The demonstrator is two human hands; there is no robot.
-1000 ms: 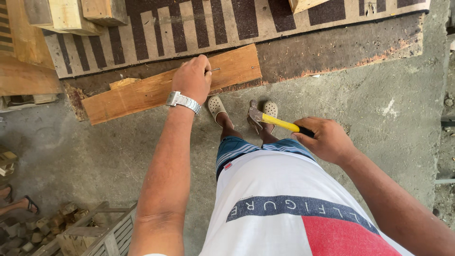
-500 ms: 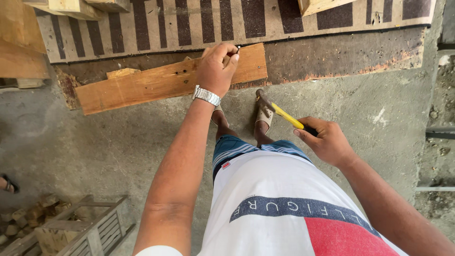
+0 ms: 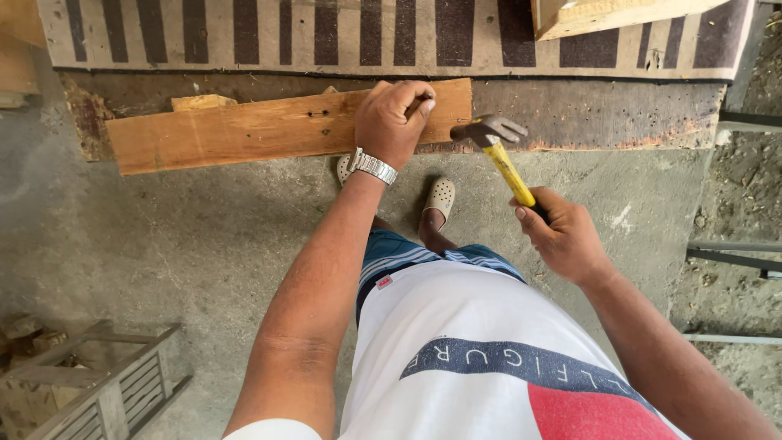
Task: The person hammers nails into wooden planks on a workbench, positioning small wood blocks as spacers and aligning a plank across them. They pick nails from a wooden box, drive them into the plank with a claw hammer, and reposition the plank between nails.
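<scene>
Grey concrete floor (image 3: pixel 204 244), striped board (image 3: pixel 326 33)

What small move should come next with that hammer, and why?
Probably a light tap down beside the left hand. That hand pinches something small, likely a nail, against the plank, and the right hand holds the hammer with its head close beside those fingers.
</scene>
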